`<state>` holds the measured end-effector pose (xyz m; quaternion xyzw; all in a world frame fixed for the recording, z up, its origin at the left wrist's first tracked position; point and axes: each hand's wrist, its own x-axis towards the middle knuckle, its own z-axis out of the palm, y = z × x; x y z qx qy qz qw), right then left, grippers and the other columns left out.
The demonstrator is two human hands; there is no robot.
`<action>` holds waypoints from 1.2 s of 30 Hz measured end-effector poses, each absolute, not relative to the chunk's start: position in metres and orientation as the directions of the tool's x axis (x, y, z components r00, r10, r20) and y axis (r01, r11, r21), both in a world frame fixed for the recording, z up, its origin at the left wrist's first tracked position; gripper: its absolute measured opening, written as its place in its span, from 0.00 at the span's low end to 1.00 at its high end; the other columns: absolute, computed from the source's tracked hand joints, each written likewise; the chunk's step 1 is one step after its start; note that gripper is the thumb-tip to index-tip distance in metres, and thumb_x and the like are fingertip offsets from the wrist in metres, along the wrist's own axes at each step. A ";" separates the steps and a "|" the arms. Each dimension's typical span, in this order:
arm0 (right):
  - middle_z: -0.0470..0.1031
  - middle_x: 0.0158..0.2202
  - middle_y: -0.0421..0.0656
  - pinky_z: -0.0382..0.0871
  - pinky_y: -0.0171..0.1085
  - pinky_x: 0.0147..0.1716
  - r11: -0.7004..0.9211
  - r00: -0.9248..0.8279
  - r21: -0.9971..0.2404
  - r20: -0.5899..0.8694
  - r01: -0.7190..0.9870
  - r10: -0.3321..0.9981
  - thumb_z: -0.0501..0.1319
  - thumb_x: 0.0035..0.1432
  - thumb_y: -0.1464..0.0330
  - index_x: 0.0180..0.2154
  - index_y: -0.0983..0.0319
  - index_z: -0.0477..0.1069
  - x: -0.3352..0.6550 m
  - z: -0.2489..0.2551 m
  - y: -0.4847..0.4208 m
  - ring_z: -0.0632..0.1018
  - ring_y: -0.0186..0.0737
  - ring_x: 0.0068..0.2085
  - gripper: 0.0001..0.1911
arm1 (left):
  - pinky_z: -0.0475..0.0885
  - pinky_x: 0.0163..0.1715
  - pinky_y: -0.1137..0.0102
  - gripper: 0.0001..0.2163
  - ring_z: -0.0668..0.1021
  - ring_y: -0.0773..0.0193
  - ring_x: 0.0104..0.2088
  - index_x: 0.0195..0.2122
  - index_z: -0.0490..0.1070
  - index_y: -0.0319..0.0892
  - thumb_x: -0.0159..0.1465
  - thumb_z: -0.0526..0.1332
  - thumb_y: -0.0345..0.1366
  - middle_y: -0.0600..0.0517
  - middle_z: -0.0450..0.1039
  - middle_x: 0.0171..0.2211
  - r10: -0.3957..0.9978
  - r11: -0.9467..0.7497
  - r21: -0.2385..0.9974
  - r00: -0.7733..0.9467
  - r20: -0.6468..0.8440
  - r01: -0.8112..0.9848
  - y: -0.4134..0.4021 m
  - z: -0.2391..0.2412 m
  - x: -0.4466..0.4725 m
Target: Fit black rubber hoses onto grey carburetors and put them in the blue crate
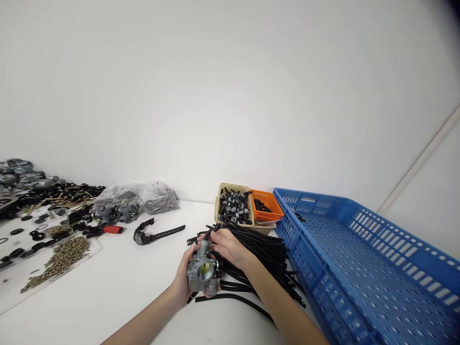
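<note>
A grey metal carburetor [201,272] sits low in the middle of the view, cupped from below and behind by my left hand [184,282], whose fingers wrap round it. My right hand [230,247] rests on its top right side, fingers pinched at a short black hose [209,234] that sticks up from the carburetor's top. Just behind and right of both hands lies a pile of black rubber hoses [266,256] on the white table [118,287].
A large blue slotted crate [388,282] fills the right. A beige box of black parts [235,207] and an orange basket [266,206] stand behind the hoses. A black wristwatch [154,235], a red-handled tool [113,229], bags, screws and more carburetors lie at left.
</note>
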<state>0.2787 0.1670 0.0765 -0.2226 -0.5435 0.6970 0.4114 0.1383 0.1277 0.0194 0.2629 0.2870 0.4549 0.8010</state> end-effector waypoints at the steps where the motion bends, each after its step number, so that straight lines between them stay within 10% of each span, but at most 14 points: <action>1: 0.76 0.28 0.44 0.66 0.36 0.37 -0.090 -0.579 -0.937 0.130 -0.336 0.805 0.68 0.49 0.57 0.34 0.67 0.77 0.280 0.078 0.166 0.75 0.36 0.32 0.19 | 0.72 0.19 0.65 0.23 0.80 0.51 0.28 0.43 0.70 0.41 0.59 0.56 0.55 0.48 0.77 0.29 0.883 0.444 0.678 0.414 -0.220 -0.586 0.128 0.020 0.138; 24: 0.73 0.29 0.40 0.58 0.30 0.24 0.096 -0.517 -0.994 0.112 -0.056 0.849 0.70 0.46 0.58 0.43 0.63 0.76 0.275 0.076 0.163 0.69 0.31 0.28 0.23 | 0.74 0.25 0.58 0.25 0.79 0.52 0.23 0.34 0.72 0.37 0.58 0.55 0.57 0.44 0.77 0.26 0.878 0.453 0.735 0.396 -0.268 -0.506 0.125 0.023 0.138; 36: 0.74 0.32 0.44 0.63 0.33 0.31 -0.198 -0.565 -0.894 0.072 -0.403 0.822 0.70 0.47 0.62 0.28 0.65 0.71 0.282 0.071 0.169 0.74 0.36 0.34 0.14 | 0.73 0.27 0.58 0.21 0.76 0.57 0.21 0.36 0.71 0.40 0.57 0.57 0.55 0.50 0.74 0.23 0.882 0.461 0.635 0.397 -0.253 -0.620 0.124 0.036 0.137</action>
